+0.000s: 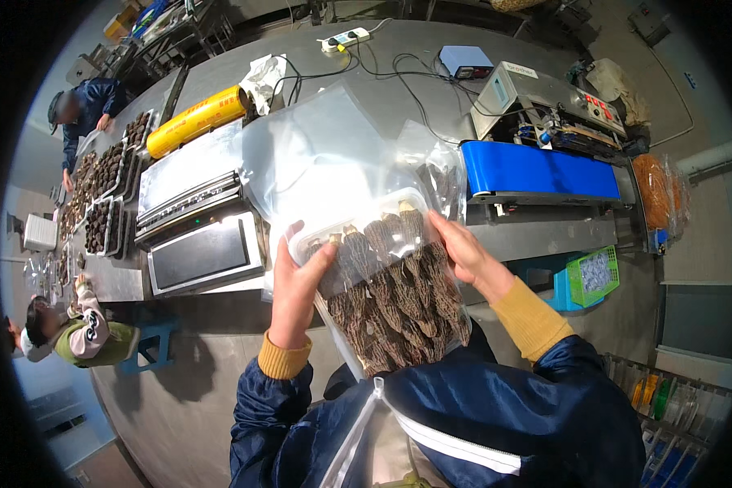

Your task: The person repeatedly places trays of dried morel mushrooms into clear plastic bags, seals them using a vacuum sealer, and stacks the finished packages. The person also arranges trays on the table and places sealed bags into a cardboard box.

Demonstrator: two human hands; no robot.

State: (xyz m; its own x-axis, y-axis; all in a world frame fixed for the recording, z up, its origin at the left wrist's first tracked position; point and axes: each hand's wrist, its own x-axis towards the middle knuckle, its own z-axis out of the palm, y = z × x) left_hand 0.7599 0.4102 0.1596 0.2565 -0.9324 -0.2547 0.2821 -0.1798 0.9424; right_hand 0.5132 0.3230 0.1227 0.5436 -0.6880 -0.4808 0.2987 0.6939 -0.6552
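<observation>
Rows of dark, ridged morel mushrooms lie in a white plastic tray close to my chest. A clear plastic bag covers the tray's far part, and its loose end spreads over the table. My left hand grips the far left corner of tray and bag, thumb on top. At the right edge, my right hand holds the bag and tray, its underside fingers hidden. Beyond the right hand lies another clear bag with dark mushrooms inside.
A film wrapping machine with a yellow film roll stands left. At right are a blue conveyor belt, a sealing machine and a green basket. A power strip lies behind. People work beside mushroom trays at far left.
</observation>
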